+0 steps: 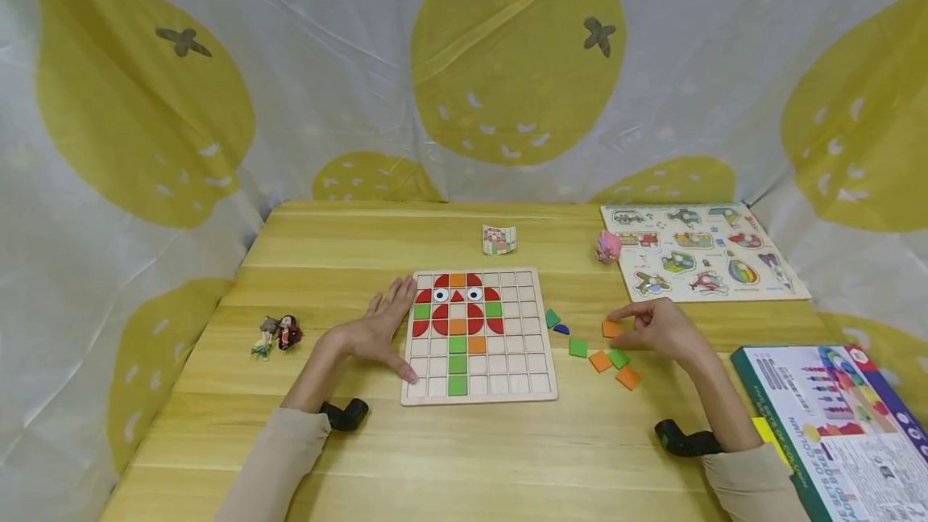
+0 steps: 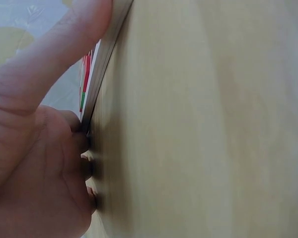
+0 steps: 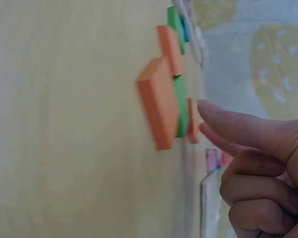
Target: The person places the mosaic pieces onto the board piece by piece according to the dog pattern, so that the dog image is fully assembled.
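Observation:
A square wooden grid board (image 1: 518,361) lies on the table, partly filled with red, green, orange and white pieces that form a figure with two eyes. My left hand (image 1: 377,333) is spread along its left side, fingertips at the upper left edge and thumb (image 2: 54,54) on the lower left edge. To the right of the board, my right hand (image 1: 663,333) pinches an orange square tile (image 1: 611,329) between thumb and index finger, its other fingers curled. Close by lie green tiles (image 1: 577,348), more orange tiles (image 3: 159,104) and a blue half-round piece (image 1: 561,329).
A small pattern card (image 1: 499,240) lies behind the board. At the back right are a pink figure (image 1: 608,247) and a peg puzzle board (image 1: 699,256). A printed box (image 1: 834,425) stands by my right forearm, and small figurines (image 1: 279,334) lie at left.

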Demonstrator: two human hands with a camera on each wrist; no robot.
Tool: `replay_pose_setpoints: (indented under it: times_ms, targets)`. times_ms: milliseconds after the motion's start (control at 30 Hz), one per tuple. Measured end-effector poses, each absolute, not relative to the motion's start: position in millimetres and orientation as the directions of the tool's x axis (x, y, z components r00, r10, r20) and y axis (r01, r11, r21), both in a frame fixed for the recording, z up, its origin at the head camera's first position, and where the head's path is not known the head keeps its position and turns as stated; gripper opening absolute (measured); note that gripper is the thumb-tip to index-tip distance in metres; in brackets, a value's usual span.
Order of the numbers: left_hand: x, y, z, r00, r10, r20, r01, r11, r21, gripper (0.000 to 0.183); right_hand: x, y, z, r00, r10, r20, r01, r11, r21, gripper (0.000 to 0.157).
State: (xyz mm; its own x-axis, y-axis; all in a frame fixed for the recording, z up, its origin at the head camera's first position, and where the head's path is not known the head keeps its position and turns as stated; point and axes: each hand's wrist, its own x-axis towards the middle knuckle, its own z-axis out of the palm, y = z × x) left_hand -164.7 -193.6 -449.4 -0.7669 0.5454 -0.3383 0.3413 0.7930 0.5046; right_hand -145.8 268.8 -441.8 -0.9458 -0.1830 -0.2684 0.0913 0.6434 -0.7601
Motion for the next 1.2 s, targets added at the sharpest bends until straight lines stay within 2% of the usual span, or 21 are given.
replay_pose_setpoints:
  times_ms: [167, 400, 667, 867, 1200]
  targets:
    - [-164, -195, -450, -0.767, 0.545, -0.339, 0.342, 0.794, 0.503, 0.15, -148, 270, -448, -0.947, -0.172, -0.272, 0.094, 0.661, -0.744, 0.032]
    - [-166, -195, -450, -0.767, 0.544, -0.341, 0.346, 0.798, 0.494, 0.15, -153, 258, -448, -0.958, -0.207, -0.197, -0.003, 0.695, -0.719, 0.025]
    - [-165, -194, -452, -0.764, 0.548, -0.341, 0.359, 0.799, 0.482, 0.15, -146, 183, -445, -0.933, -0.302, -0.194, -0.022, 0.588, -0.809, 0.02]
    - [-164, -193, -452, -0.769, 0.541, -0.342, 0.358, 0.806, 0.471, 0.15, -138, 126, -448, -0.926, -0.322, -0.196, -0.038, 0.597, -0.801, 0.019]
    - [-165, -194, -451, -0.77, 0.531, -0.354, 0.349, 0.814, 0.463, 0.15, -142, 106, -452, -0.95, -0.251, -0.186, -0.012, 0.625, -0.78, 0.018]
